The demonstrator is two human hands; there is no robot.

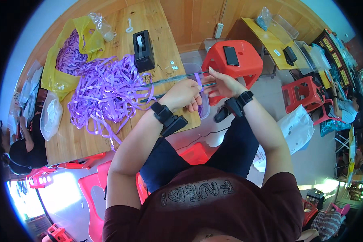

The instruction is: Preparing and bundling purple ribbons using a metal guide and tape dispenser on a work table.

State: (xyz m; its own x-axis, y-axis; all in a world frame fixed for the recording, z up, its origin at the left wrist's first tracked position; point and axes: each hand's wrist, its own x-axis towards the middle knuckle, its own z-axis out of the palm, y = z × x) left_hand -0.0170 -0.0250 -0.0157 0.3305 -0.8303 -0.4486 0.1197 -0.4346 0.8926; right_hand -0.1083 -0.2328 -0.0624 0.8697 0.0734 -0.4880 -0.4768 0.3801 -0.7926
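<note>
Both hands meet just past the near edge of the wooden surface (88,137), in front of the red stool (234,60). Left hand (185,94) curled tight around thin green rods (169,79); long axis of the rods runs roughly level, from the hands out to the left over the surface. Right hand (224,85) closed in a pinch on a short purple ribbon strip (198,78), which stands upright across the rods at the fingertips. Right hand is the nearer to the strip. Loose purple ribbon heap (105,94) lies left of the hands; black tape dispenser (143,50) behind it; yellow bag (62,60) of ribbon further left. Black phone (231,55) on the stool. Room: pale floor, more red stools, another table far right
</note>
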